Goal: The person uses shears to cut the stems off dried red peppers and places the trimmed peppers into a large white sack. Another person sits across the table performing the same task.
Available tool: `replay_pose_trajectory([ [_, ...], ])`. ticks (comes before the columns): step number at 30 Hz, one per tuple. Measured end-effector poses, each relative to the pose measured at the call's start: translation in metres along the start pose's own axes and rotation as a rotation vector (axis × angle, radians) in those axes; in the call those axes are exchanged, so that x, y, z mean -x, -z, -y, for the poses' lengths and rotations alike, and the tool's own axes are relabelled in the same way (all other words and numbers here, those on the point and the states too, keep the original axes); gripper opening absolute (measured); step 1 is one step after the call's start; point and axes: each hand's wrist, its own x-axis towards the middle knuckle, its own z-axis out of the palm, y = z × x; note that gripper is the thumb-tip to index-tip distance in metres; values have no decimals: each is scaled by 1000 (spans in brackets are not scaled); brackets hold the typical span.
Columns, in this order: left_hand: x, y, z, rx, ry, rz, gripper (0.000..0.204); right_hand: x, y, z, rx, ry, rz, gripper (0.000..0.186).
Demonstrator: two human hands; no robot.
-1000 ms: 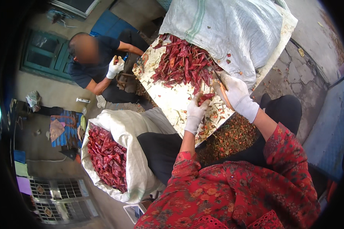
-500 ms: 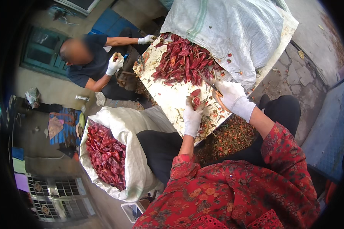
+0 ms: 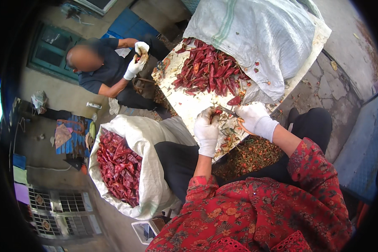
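My left hand (image 3: 207,132), in a white glove, is closed on a dried red chili pepper (image 3: 218,111); only a bit of it shows past the fingers. Gloved as well, my right hand (image 3: 256,119) grips a pair of scissors with orange handles (image 3: 242,126). The scissor blades (image 3: 227,110) point left and meet the chili at my left fingertips. Just beyond lies a heap of dried red chilies (image 3: 210,69) on a pale board (image 3: 185,105). Cut stems and scraps lie on the board beneath my hands.
A white woven sack (image 3: 155,130) full of dried chilies stands left of my leg. Another woven sack (image 3: 256,38) covers the board's far side. Stem scraps (image 3: 256,153) lie below the board's near edge. Across the board sits a person (image 3: 109,67) in gloves, hands together.
My hands have come together, and the scissors now reach the chili in my left hand. A red chili piece lies loose on the board. The other person's hands have also come together.
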Motion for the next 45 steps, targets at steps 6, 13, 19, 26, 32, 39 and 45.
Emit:
replay_pose_trajectory([
  [6,-6,-1,-10,232,200,156,35,1,6,8,-150,-4,45,25],
  [13,-7,-12,-1,818,344,91,37,-1,1,1,-627,144,57,41],
  [19,-4,-9,-2,724,317,70,24,5,16,15,-180,34,-124,23],
  [26,-2,-3,-12,433,167,34,28,4,9,10,-99,36,-162,24],
  [32,4,0,-18,430,174,-129,25,7,16,26,-69,35,5,23],
  [39,-18,3,-21,816,461,-36,29,4,6,25,-353,-46,-93,24],
  [45,-45,-26,21,170,298,239,27,-22,25,-35,-1168,-402,-425,28],
])
